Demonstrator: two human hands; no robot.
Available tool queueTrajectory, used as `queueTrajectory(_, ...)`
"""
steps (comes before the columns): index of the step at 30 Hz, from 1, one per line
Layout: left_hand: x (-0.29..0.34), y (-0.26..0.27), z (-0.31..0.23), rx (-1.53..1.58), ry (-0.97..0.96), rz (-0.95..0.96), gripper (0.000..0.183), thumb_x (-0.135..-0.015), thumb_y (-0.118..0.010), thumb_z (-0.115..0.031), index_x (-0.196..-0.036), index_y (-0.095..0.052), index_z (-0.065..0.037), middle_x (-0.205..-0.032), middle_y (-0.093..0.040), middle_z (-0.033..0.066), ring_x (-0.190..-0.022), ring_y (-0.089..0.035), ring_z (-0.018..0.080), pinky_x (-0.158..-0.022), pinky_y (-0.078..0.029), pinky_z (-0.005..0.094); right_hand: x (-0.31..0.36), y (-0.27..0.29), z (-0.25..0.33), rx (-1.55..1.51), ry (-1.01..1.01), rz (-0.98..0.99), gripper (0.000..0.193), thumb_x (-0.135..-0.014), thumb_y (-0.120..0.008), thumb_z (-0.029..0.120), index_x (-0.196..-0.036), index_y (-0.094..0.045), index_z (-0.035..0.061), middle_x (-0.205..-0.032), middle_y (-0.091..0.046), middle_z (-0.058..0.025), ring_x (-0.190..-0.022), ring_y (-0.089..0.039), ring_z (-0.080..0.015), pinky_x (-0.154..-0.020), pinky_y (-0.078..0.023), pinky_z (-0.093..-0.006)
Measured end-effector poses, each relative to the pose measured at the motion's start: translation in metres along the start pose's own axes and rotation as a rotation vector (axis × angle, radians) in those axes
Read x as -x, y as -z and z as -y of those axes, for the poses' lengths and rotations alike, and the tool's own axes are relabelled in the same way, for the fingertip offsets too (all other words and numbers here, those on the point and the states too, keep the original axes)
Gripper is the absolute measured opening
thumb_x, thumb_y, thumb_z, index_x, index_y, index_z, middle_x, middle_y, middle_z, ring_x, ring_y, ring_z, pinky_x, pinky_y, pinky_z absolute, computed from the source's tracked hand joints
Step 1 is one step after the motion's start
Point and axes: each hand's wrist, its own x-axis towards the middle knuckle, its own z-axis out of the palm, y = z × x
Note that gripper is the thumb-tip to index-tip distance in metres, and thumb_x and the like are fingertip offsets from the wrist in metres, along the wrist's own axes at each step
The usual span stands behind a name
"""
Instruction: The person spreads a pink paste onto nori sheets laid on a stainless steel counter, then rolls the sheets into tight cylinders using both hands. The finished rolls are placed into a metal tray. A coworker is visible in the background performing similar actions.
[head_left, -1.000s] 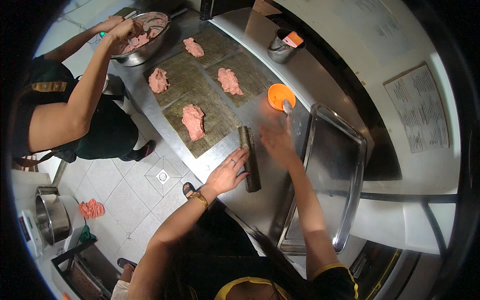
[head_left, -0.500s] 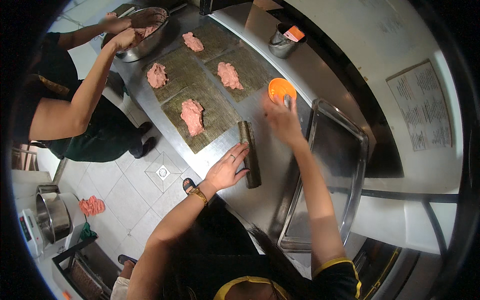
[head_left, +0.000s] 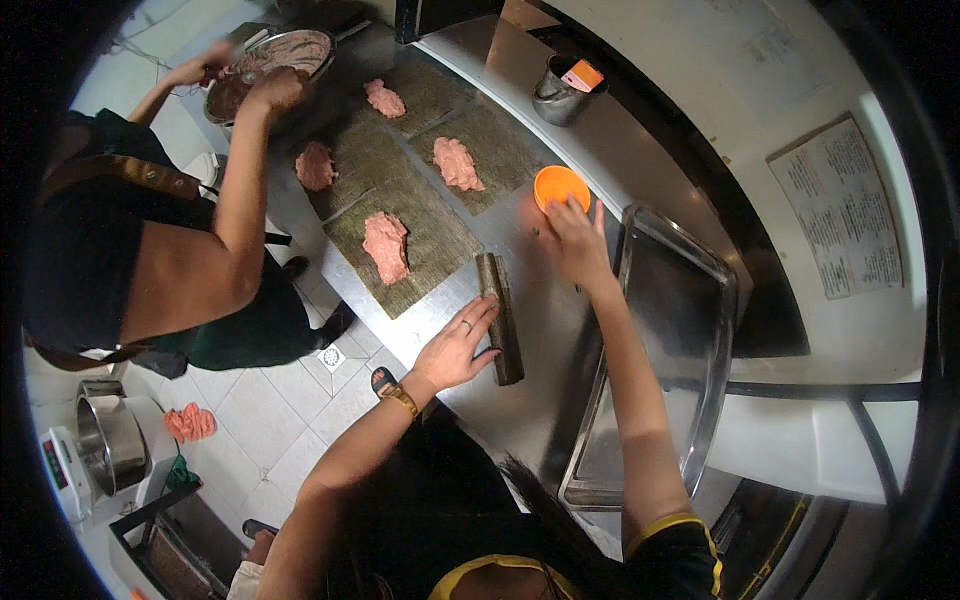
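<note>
My left hand [head_left: 457, 345] lies with its fingers stretched out across a dark green seaweed roll [head_left: 500, 320] on the steel table. At the near rim of a small orange bowl [head_left: 558, 178], my right hand [head_left: 577, 240] has its fingers apart. Some of its fingertips reach over the rim; what is inside the bowl is mostly hidden. Left of the roll, a flat seaweed sheet [head_left: 440, 265] carries a pink paste mound [head_left: 386, 246]. More sheets farther off bear a second mound [head_left: 458, 163], a third mound [head_left: 316, 166] and a smaller one [head_left: 384, 98].
An empty-looking metal tray [head_left: 690, 300] stands right of my right forearm. On the ledge behind is a metal pot [head_left: 560, 95] with an orange-and-white packet. At the far left, a co-worker's hands [head_left: 278, 92] work at a steel mixing bowl [head_left: 310, 48] of pink paste.
My right hand has shifted slightly down at the orange bowl, its fingers now more spread. My left hand stays on the roll. The co-worker has leaned farther in, one hand lifting away from the mixing bowl.
</note>
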Motion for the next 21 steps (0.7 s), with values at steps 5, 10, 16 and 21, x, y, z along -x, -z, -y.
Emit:
queueTrajectory(5, -0.002, 0.000, -0.002, 0.009, -0.012, 0.009, 0.067, -0.083, -0.066, -0.032, -0.135, -0.040, 0.001, -0.146, -0.033, 0.0155, -0.135, -0.033, 0.0325, -0.111, -0.033, 0.0375, -0.042, -0.025, -0.027, 0.203, -0.100, 0.365, 0.050, -0.091, -0.051, 0.045, -0.108, -0.066, 0.0008, -0.114, -0.065, -0.0123, -0.125, -0.048, -0.0309, -0.111, -0.013, -0.0606)
queueTrajectory(10, -0.001, -0.001, 0.000, 0.003, -0.006, 0.014, 0.069, -0.082, -0.067, -0.033, -0.135, -0.040, 0.001, -0.146, -0.033, 0.0154, -0.135, -0.033, 0.0322, -0.111, -0.032, 0.0375, -0.026, 0.002, -0.011, -0.029, -0.063, 0.158, 0.045, -0.094, -0.047, 0.041, -0.114, -0.064, 0.0045, -0.119, -0.064, -0.0089, -0.129, -0.045, -0.0281, -0.112, -0.008, -0.0596)
queueTrajectory(16, -0.001, -0.002, 0.001, 0.006, -0.007, 0.008, 0.071, -0.081, -0.068, -0.034, -0.135, -0.039, 0.002, -0.146, -0.032, 0.0153, -0.136, -0.032, 0.0319, -0.111, -0.032, 0.0381, 0.079, 0.019, 0.060, -0.033, 0.225, 0.301, 0.044, -0.090, -0.051, 0.029, -0.127, -0.055, 0.0063, -0.139, -0.049, -0.0053, -0.135, -0.038, -0.0251, -0.114, -0.007, -0.0599)
queueTrajectory(21, -0.001, -0.002, 0.002, 0.008, 0.007, 0.016, 0.072, -0.081, -0.069, -0.033, -0.136, -0.039, 0.002, -0.147, -0.031, 0.0151, -0.137, -0.031, 0.0315, -0.112, -0.032, 0.0380, 0.129, 0.059, 0.088, -0.324, 0.127, 0.650, 0.042, -0.090, -0.051, 0.028, -0.127, -0.057, 0.0086, -0.144, -0.043, -0.0047, -0.139, -0.030, -0.0240, -0.114, -0.006, -0.0603)
